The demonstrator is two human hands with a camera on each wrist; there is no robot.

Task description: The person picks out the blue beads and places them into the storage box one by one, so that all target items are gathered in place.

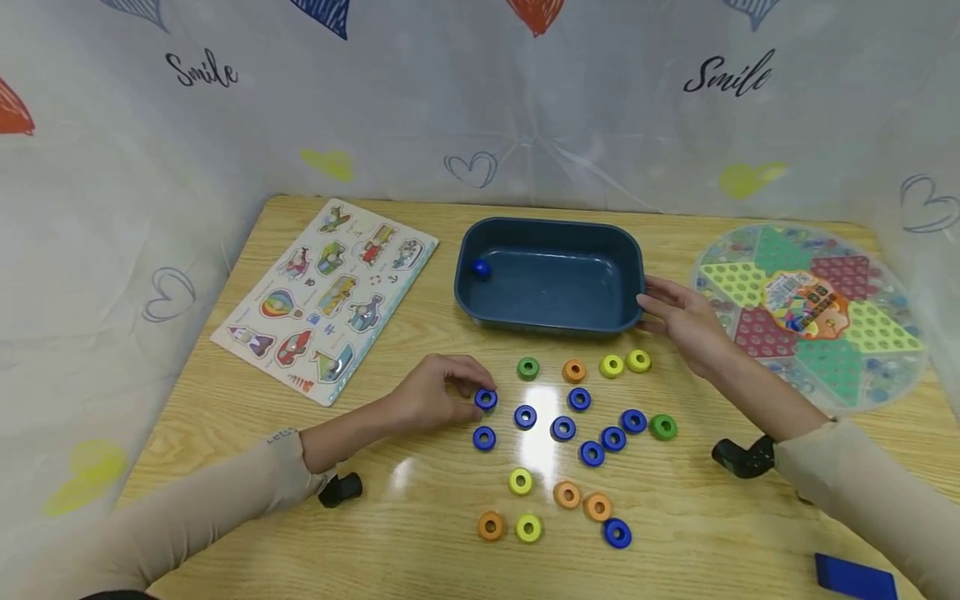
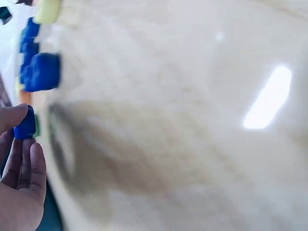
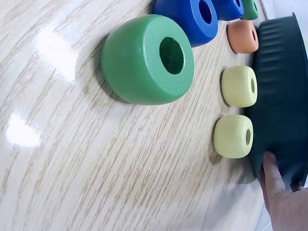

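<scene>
My left hand [image 1: 438, 390] pinches a blue bead [image 1: 486, 400] between thumb and fingertips, low over the table; the left wrist view shows the same blue bead [image 2: 26, 124] between them. A second blue bead [image 1: 484, 438] lies just in front of it. At the right end of a dark teal plastic tub [image 1: 547, 325], my right hand [image 1: 686, 321] touches the wall with extended fingers. Inside the tub, one blue bead [image 1: 481, 268] lies toward the left. Near the right hand are two yellow beads [image 1: 638, 361] and a green bead [image 1: 663, 427].
Several blue, orange, yellow and green beads are scattered over the wooden table [image 1: 420, 533]. A picture puzzle board [image 1: 330, 292] lies at the left. A round Chinese checkers board [image 1: 810, 317] sits at the right, behind the right forearm. A blue block [image 1: 855, 577] lies at the front right.
</scene>
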